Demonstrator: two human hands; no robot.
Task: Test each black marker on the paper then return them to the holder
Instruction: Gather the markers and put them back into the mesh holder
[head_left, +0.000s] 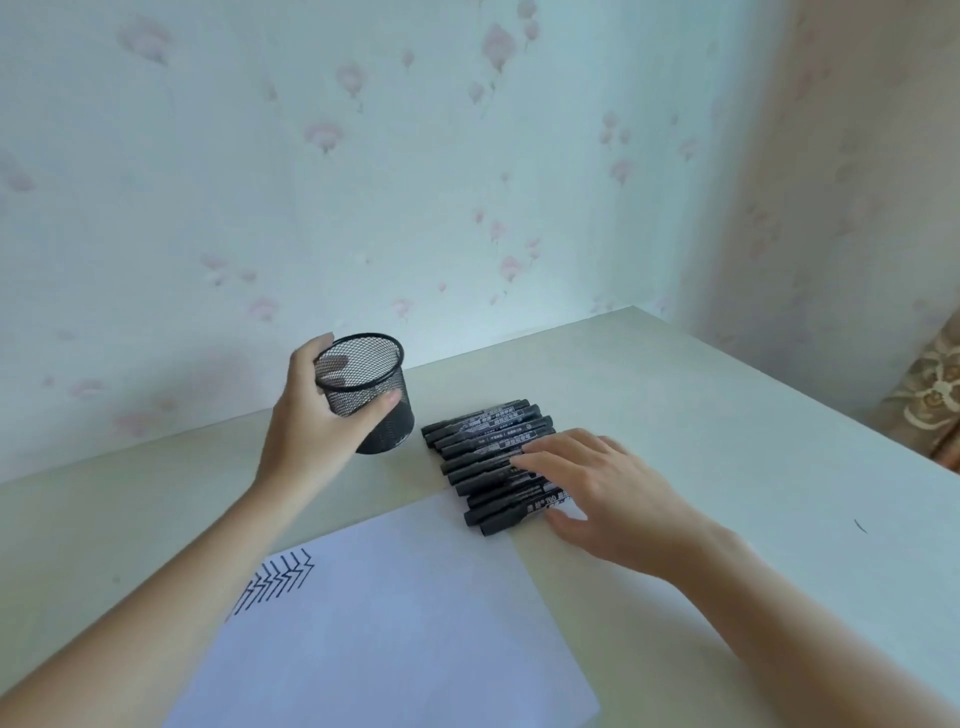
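I have my left hand (317, 415) wrapped around the holder (366, 395), thumb across its front wall and fingers curled behind the mesh, showing through it near the rim. The holder is tilted, its mouth leaning toward the left, and it sits near the desk's (701, 415) far edge; I cannot tell whether its base touches the desk or is lifted just off it. I see nothing inside it.

My right hand (597, 488) lies flat on the markers (483, 457), fingers straight and spread across their right ends, thumb on the desk at the near side of the row. It grips nothing; it only presses on them.

The markers lie capped, side by side in one tight row, just to the right of the holder and apart from it. The row runs from near the desk's far edge toward me, and its nearest markers sit at the far right corner of the paper (395, 623).

The paper lies toward the desk's near edge, under my left forearm. A band of black zigzag strokes (280, 579) marks its left side.
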